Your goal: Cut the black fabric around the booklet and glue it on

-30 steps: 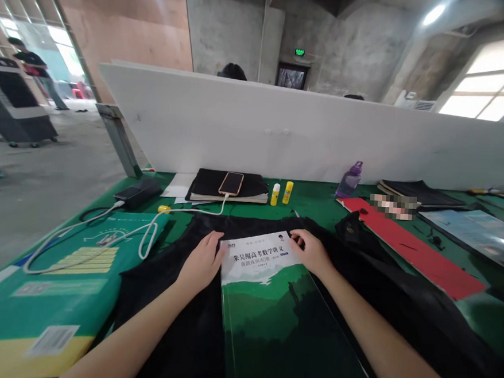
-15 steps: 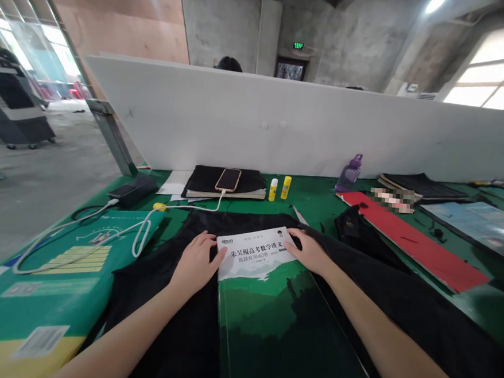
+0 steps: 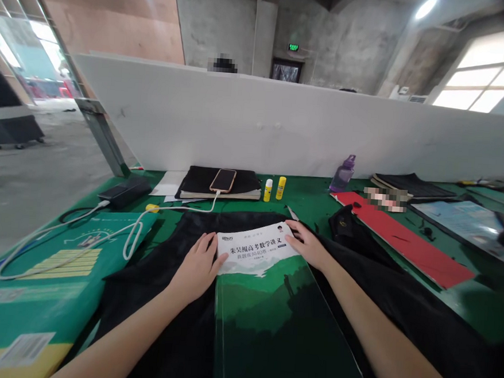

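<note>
Seemingly for steadiness: left hand [image 3: 195, 270] and right hand [image 3: 309, 246] hold green-and-white rectangular paper book [image 3: 275, 323] at opposite far corners.

The left forearm [image 3: 128, 327] and right forearm [image 3: 382, 330] slanted inward from the near side. The left hand [image 3: 195, 268] pointed far and right, fingers bent; the right hand [image 3: 311, 245] pointed far and left, thumb below the fingers.

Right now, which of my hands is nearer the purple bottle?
Right. Your right hand sits left of the purple bottle and nearer you; your left hand is farther left.
</note>
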The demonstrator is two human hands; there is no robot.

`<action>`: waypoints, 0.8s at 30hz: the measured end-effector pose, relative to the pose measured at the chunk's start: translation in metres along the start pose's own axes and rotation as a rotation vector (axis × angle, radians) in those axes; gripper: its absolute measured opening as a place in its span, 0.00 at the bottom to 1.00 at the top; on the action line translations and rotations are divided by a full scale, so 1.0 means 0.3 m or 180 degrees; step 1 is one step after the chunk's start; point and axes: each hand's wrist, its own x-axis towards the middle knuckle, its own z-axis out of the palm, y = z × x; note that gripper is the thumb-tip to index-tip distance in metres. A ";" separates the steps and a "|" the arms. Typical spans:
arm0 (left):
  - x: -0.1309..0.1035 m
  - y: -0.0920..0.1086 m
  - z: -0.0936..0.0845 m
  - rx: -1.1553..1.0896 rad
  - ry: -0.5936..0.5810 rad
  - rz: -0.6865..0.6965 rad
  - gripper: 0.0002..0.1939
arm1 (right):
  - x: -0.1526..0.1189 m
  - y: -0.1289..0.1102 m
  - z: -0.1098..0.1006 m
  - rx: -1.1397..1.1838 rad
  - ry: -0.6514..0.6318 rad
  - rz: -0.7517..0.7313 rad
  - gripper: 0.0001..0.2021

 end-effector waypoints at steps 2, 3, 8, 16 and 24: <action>-0.001 0.002 0.003 -0.0043 0.0072 -0.0041 0.28 | -0.008 0.001 0.019 -0.0300 0.0177 0.0079 0.27; -0.002 0.001 0.002 -0.0081 0.0108 -0.0074 0.27 | -0.012 0.000 0.027 -0.0459 0.0233 0.0148 0.28; -0.004 -0.015 -0.009 0.0051 0.0048 0.0164 0.27 | -0.028 -0.019 0.034 -0.0951 0.0203 0.0303 0.29; -0.010 0.001 -0.019 0.0745 0.0033 0.0327 0.24 | -0.037 -0.024 0.022 -0.1077 -0.0045 0.0042 0.31; -0.003 0.033 -0.054 0.1028 0.0045 0.0401 0.20 | -0.061 -0.047 0.027 -0.1137 -0.0408 0.0161 0.37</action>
